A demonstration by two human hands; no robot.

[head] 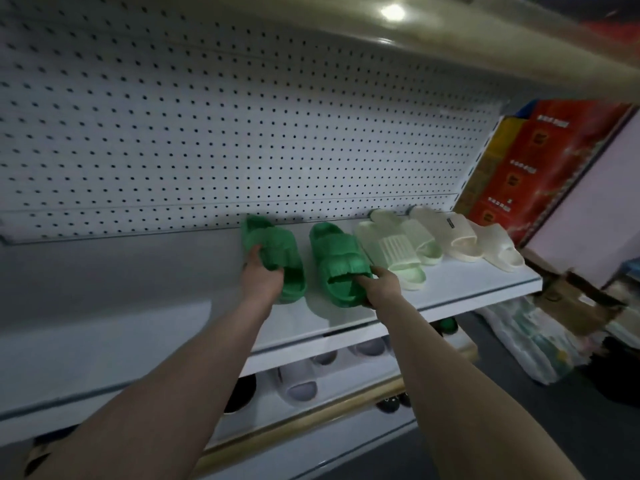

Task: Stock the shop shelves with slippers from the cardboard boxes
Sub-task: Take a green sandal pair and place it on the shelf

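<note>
Head view: left green slipper [277,251], on the white shelf [467,282], gripped by the left hand [261,278], fingers curled round its side. Right green slipper [337,254], just beside it, pinched at the toe opening by the right hand [384,284]. Both lie front-to-back, toes toward the shelf edge, heels near the pegboard [207,133]. Pale green pair [391,251] adjoins on the right.

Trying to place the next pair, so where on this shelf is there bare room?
The shelf is bare left of the green slippers, from the pegboard to the front edge. A narrow strip lies in front of the cream slippers. From the green slippers to the red boxes it is crowded, the pale green slippers overlapping.
</note>
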